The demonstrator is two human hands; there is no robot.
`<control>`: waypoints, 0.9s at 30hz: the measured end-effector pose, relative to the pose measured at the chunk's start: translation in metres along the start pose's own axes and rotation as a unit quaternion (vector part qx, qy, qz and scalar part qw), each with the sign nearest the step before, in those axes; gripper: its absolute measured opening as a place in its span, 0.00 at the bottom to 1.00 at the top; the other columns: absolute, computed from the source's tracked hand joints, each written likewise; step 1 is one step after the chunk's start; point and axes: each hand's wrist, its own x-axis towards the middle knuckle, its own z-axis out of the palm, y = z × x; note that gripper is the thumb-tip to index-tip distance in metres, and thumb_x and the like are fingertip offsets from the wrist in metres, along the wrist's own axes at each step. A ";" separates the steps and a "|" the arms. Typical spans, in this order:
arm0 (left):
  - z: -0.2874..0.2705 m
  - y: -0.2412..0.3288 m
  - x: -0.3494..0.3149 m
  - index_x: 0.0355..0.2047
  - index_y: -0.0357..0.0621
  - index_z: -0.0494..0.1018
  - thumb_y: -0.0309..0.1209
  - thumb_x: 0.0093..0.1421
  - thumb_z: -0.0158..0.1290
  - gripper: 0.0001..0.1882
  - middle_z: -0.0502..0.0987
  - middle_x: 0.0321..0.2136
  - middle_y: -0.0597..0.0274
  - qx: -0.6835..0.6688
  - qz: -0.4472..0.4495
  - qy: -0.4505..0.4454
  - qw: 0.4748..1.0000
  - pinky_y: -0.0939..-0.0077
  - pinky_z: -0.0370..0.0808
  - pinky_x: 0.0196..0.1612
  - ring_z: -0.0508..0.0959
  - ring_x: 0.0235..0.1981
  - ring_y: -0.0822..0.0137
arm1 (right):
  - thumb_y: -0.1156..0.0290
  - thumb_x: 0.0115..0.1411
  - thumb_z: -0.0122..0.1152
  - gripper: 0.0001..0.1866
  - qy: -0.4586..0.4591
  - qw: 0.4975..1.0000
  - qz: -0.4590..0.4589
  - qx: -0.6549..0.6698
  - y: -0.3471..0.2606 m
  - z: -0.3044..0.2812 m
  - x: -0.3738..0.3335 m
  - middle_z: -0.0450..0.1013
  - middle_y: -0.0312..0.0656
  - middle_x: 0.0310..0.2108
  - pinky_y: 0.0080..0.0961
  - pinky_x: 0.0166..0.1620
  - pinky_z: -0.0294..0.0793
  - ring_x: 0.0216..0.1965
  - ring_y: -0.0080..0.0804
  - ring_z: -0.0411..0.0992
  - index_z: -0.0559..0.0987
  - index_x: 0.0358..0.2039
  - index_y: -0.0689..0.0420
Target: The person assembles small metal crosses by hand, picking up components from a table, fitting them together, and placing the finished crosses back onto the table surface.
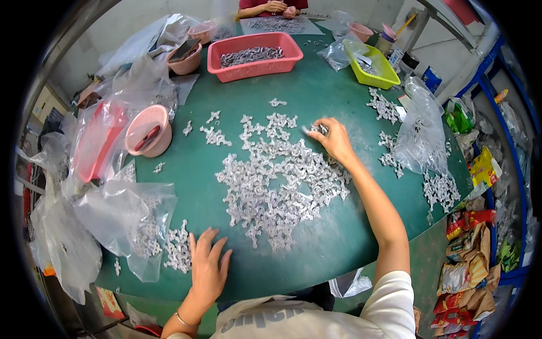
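Observation:
A broad heap of small grey metal castings with curved, hooked shapes [302,164] spreads over the middle of the green table [316,260]. At the heap's far right edge, my right hand [334,140] is curled around a few small metal parts, partly hidden by the fingers. My left hand [208,266] lies with its fingers apart near the table's front edge, holding nothing. Just beside its fingers is a small pile of the same castings [178,248]. A few loose pieces [214,136] lie beyond the heap on the left.
A pink tray [254,70] of metal parts and a yellow-green tray [384,79] stand at the back. A pink bowl [161,144] holds a red-handled tool. Plastic bags [132,212] crowd the left; another bag [420,141] and castings lie right. Across the table, a co-worker's hands [282,8] are together.

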 end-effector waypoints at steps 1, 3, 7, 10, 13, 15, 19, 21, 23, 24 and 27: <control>0.000 0.002 -0.001 0.37 0.39 0.70 0.22 0.47 0.54 0.15 0.66 0.44 0.51 -0.006 0.003 -0.002 1.000 0.48 0.48 0.57 0.64 0.50 0.52 | 0.63 0.43 0.65 0.17 -0.012 1.000 0.000 0.028 -0.012 -0.001 -0.013 0.72 0.50 0.33 0.32 0.39 0.67 0.37 0.46 0.70 0.75 0.32 0.60; -0.002 0.008 -0.001 0.38 0.39 0.70 0.21 0.47 0.54 0.16 0.67 0.44 0.51 -0.023 0.018 -0.005 1.000 0.50 0.50 0.56 0.65 0.49 0.52 | 0.64 0.44 0.65 0.17 -0.013 0.997 -0.004 0.075 -0.023 -0.007 -0.035 0.72 0.48 0.31 0.29 0.38 0.68 0.35 0.39 0.71 0.75 0.31 0.60; -0.008 0.022 0.000 0.40 0.40 0.69 0.20 0.46 0.54 0.18 0.67 0.43 0.52 -0.160 0.038 0.013 0.986 0.58 0.61 0.52 0.68 0.45 0.52 | 0.68 0.42 0.67 0.20 -0.091 0.964 0.051 0.246 -0.080 -0.029 -0.089 0.72 0.39 0.30 0.23 0.36 0.68 0.31 0.22 0.68 0.72 0.35 0.60; -0.012 0.038 0.007 0.43 0.38 0.68 0.18 0.47 0.53 0.20 0.70 0.39 0.53 -0.302 0.048 0.033 0.951 0.73 0.69 0.43 0.72 0.39 0.59 | 0.73 0.40 0.69 0.25 -0.183 0.904 0.101 0.372 -0.122 -0.042 -0.139 0.72 0.37 0.32 0.23 0.39 0.67 0.35 0.21 0.68 0.68 0.40 0.59; -0.009 0.051 0.011 0.44 0.35 0.67 0.19 0.50 0.52 0.19 0.71 0.37 0.55 -0.502 -0.008 -0.006 0.865 0.78 0.71 0.40 0.73 0.38 0.67 | 0.74 0.39 0.70 0.26 -0.184 0.921 0.011 0.343 -0.146 -0.043 -0.175 0.73 0.41 0.33 0.20 0.38 0.68 0.35 0.23 0.70 0.67 0.39 0.60; -0.009 0.060 0.009 0.42 0.30 0.68 0.17 0.52 0.50 0.15 0.71 0.36 0.55 -0.655 -0.093 -0.058 0.748 0.79 0.71 0.41 0.72 0.38 0.71 | 0.71 0.39 0.70 0.25 -0.151 0.944 -0.048 0.291 -0.161 -0.048 -0.192 0.73 0.45 0.32 0.24 0.37 0.70 0.34 0.30 0.73 0.68 0.38 0.62; -0.007 0.058 0.003 0.39 0.29 0.69 0.18 0.53 0.49 0.12 0.72 0.35 0.55 -0.657 -0.084 -0.068 0.747 0.79 0.72 0.38 0.73 0.35 0.72 | 0.74 0.41 0.67 0.19 -0.105 0.965 -0.122 0.210 -0.179 -0.060 -0.206 0.73 0.46 0.32 0.26 0.36 0.71 0.33 0.40 0.73 0.73 0.35 0.63; -0.010 0.057 -0.001 0.38 0.29 0.70 0.18 0.53 0.50 0.11 0.72 0.35 0.55 -0.673 -0.111 -0.073 0.728 0.79 0.73 0.37 0.73 0.34 0.71 | 0.76 0.42 0.66 0.17 -0.091 0.960 -0.132 0.231 -0.176 -0.063 -0.210 0.73 0.46 0.31 0.26 0.35 0.71 0.32 0.39 0.73 0.74 0.34 0.63; -0.012 0.059 -0.004 0.38 0.29 0.70 0.18 0.53 0.50 0.11 0.72 0.36 0.55 -0.679 -0.097 -0.052 0.726 0.78 0.73 0.37 0.74 0.34 0.70 | 0.79 0.42 0.64 0.12 -0.070 0.961 -0.136 0.232 -0.177 -0.066 -0.214 0.73 0.44 0.30 0.23 0.32 0.70 0.28 0.35 0.72 0.76 0.31 0.64; -0.013 0.060 -0.007 0.38 0.28 0.70 0.18 0.53 0.49 0.11 0.72 0.36 0.54 -0.681 -0.091 -0.044 0.725 0.78 0.74 0.37 0.74 0.34 0.70 | 0.79 0.43 0.64 0.12 -0.068 0.961 -0.132 0.232 -0.177 -0.068 -0.217 0.73 0.44 0.29 0.22 0.31 0.70 0.27 0.33 0.71 0.76 0.31 0.64; -0.018 0.062 -0.011 0.39 0.28 0.70 0.17 0.53 0.49 0.12 0.72 0.37 0.53 -0.683 -0.071 -0.057 0.725 0.76 0.74 0.38 0.75 0.33 0.69 | 0.81 0.43 0.63 0.11 -0.061 0.961 -0.113 0.246 -0.178 -0.072 -0.224 0.73 0.44 0.27 0.19 0.28 0.68 0.24 0.27 0.70 0.76 0.31 0.64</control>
